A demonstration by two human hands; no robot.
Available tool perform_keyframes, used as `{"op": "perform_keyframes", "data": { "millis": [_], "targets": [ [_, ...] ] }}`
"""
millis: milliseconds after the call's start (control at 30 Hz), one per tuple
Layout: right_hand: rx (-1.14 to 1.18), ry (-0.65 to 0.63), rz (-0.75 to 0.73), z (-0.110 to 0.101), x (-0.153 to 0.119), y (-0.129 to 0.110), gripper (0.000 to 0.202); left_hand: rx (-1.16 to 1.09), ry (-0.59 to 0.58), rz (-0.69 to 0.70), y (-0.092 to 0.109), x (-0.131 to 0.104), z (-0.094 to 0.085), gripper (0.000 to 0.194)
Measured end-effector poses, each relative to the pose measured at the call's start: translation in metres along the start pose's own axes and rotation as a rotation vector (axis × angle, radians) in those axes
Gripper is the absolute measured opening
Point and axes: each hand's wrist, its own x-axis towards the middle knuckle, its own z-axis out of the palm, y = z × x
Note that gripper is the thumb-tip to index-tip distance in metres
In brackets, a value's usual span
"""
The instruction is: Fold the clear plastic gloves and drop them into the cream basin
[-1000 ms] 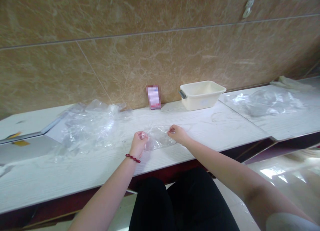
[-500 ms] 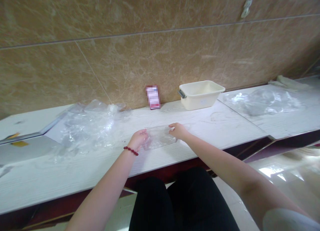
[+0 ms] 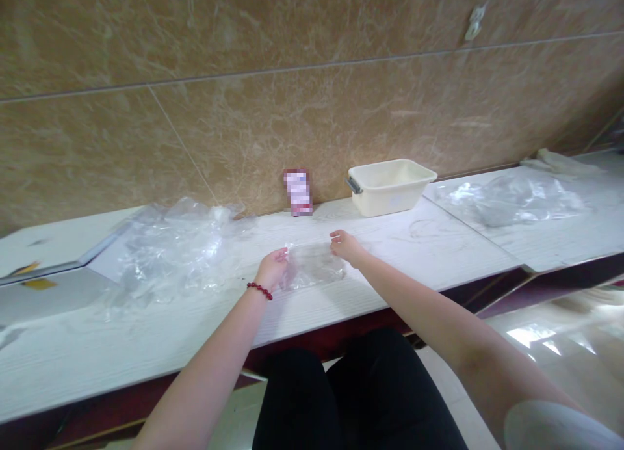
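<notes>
A small clear plastic bag (image 3: 314, 268) lies flat on the white wood-grain tabletop between my hands. My left hand (image 3: 273, 268), with a dark red bead bracelet (image 3: 260, 290) at the wrist, has its fingers closed at the bag's left edge. At the upper right corner of the bag, my right hand (image 3: 346, 248) is open, its thumb and fingers apart. Whether those fingertips touch the film is hard to see. A large heap of clear plastic bags (image 3: 182, 248) is spread left of my left hand.
A cream plastic bin (image 3: 390, 196) with a grey handle stands by the wall. Left of it, a blurred pink-and-white packet-like item (image 3: 298, 193) leans there. More clear plastic (image 3: 526, 199) lies far right. A grey-white panel (image 3: 53, 294) is at the left.
My right hand has lifted slightly away from the bag, its fingers spreading wider. My left hand stays at the bag's left edge, its fingers a little higher.
</notes>
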Motion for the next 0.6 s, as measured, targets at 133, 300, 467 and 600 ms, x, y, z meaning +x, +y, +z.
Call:
{"op": "perform_keyframes", "data": {
  "millis": [133,300,467,600],
  "targets": [
    [-0.156,0.010,-0.076,-0.004,0.000,-0.001,0.032,0.189,0.007,0.088,-0.006,0.006,0.000,0.045],
    [-0.380,-0.020,-0.225,-0.006,-0.002,0.002,0.028,0.393,0.016,0.207,-0.006,0.008,0.001,0.048],
    [-0.436,-0.020,-0.278,-0.003,-0.003,0.003,0.028,0.545,0.032,0.315,0.002,0.002,0.000,0.042],
    [-0.468,-0.025,-0.302,0.000,-0.004,0.003,0.027,0.679,0.066,0.439,0.011,-0.008,0.003,0.036]
  ]
}}
